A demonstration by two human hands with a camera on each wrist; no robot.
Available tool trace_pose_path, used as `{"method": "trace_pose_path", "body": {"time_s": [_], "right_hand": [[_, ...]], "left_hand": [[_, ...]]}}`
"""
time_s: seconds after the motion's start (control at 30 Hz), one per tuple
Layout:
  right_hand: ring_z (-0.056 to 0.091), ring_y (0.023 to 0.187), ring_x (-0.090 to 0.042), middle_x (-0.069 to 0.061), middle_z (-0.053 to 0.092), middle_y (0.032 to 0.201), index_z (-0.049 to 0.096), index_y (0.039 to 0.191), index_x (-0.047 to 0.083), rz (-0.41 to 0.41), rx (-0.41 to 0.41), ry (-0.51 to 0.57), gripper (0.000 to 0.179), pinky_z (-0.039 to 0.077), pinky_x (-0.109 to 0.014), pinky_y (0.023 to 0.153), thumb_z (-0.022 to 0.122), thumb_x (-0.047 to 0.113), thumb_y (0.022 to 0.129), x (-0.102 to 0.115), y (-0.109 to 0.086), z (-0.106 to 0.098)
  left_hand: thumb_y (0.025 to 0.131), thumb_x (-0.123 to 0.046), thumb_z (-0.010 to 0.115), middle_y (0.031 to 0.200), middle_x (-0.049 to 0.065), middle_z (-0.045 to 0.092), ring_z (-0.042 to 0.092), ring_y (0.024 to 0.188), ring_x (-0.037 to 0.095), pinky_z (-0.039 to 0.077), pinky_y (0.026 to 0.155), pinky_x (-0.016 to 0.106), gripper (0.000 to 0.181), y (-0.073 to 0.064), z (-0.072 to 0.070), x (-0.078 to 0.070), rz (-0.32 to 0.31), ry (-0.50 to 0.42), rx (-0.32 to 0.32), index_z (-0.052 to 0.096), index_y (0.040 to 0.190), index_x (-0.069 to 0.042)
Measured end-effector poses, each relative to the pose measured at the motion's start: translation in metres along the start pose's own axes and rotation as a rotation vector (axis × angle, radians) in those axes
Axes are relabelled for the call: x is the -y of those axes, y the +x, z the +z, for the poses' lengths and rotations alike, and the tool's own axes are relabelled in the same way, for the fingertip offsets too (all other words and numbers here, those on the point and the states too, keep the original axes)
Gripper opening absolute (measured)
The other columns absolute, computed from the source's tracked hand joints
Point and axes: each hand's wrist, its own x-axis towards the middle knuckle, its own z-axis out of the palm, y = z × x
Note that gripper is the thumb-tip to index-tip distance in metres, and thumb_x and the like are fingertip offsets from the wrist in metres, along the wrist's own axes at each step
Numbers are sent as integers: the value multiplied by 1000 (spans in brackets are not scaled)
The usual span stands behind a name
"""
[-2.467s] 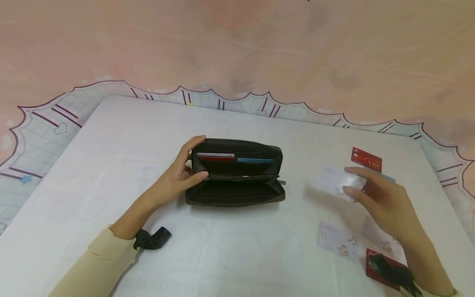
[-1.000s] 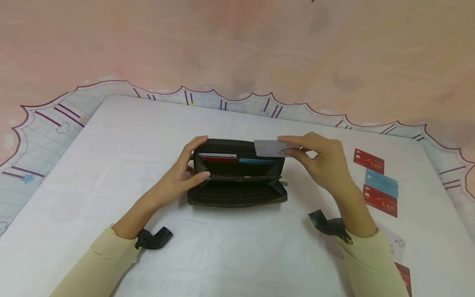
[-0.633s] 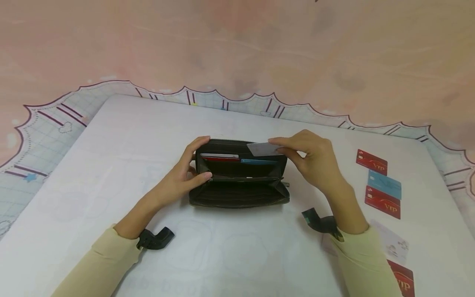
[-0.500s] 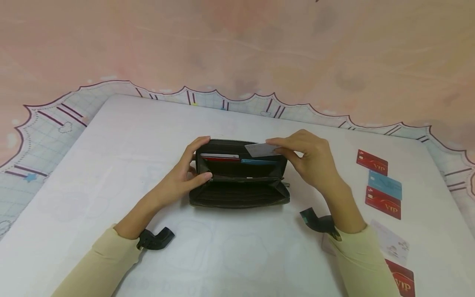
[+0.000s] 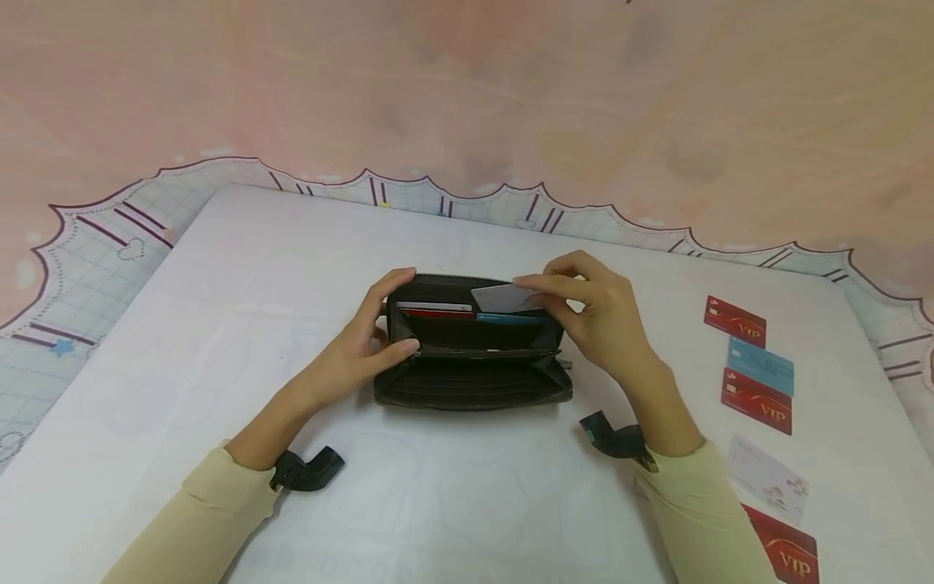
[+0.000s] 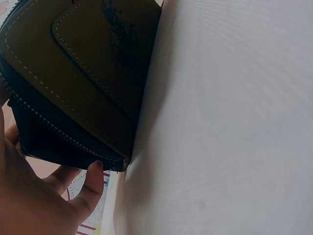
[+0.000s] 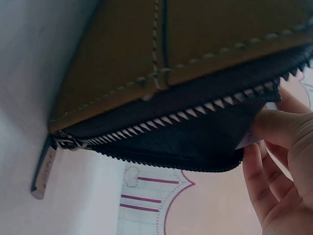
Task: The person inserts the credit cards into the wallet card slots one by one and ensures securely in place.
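A dark zip wallet [image 5: 473, 397] stands unzipped on the white table, its mouth spread upward. My left hand [image 5: 357, 349] grips its left end, thumb at the inner divider and fingers at the back edge. Between thumb and fingers my right hand [image 5: 598, 312] pinches a whitish card [image 5: 499, 298], tilted over the right back slots. Below that card a blue card [image 5: 511, 319] sits in a slot; left of it a red card [image 5: 438, 314] and a white card [image 5: 434, 307] show their edges. In the right wrist view the zip pull [image 7: 45, 169] hangs from the wallet's end.
On the right lie a red VIP card [image 5: 735, 321], a blue card [image 5: 760, 365], another red VIP card [image 5: 756, 401], a whitish card [image 5: 769, 478] and a third red one [image 5: 788, 545], partly under the right sleeve [image 5: 700, 511]. A patterned cloth border [image 5: 409, 195] runs behind the table.
My right hand has brought the whitish card from the right side over to the wallet, then lower and further left against the back slots. My left hand keeps its grip on the wallet.
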Motion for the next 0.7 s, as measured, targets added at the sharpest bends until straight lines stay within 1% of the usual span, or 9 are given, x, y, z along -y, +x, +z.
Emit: {"method": "trace_pose_path", "body": {"time_s": [0.13,0.27,0.43,0.53,0.7], "right_hand": [[49,76,-17,-8,53,88,77,100,13,-20,-20,-5,30,38,-26,60,77,-4,76,0,1,2],[47,71,-16,-7,54,85,77,100,13,-31,-21,-2,31,34,-25,58,77,-6,76,1,1,4],[46,66,-14,-6,56,85,77,100,12,3,-12,-11,28,35,-25,55,76,-5,77,1,1,6],[46,66,-13,-5,56,85,78,100,11,29,-9,-2,27,35,-24,55,76,-4,78,1,0,7],[48,68,-15,-6,57,85,78,99,10,25,0,-9,28,39,-26,56,77,-5,76,-1,-1,4]], "left_hand": [[91,-2,61,157,-3,10,36,118,21,44,74,35,80,0,0,1,7,0,0,15,153,-25],[91,-2,61,157,-2,10,36,118,21,45,75,35,80,0,0,1,7,5,-5,15,153,-25],[92,-3,61,157,-1,9,34,121,20,44,75,34,79,0,0,0,-7,15,-8,15,152,-26],[92,-4,61,157,-3,10,33,122,19,43,76,34,79,0,0,-1,-12,16,-5,15,152,-26],[92,-3,61,156,-6,10,35,120,19,43,76,35,80,1,0,-1,-13,9,-2,15,152,-26]]}}
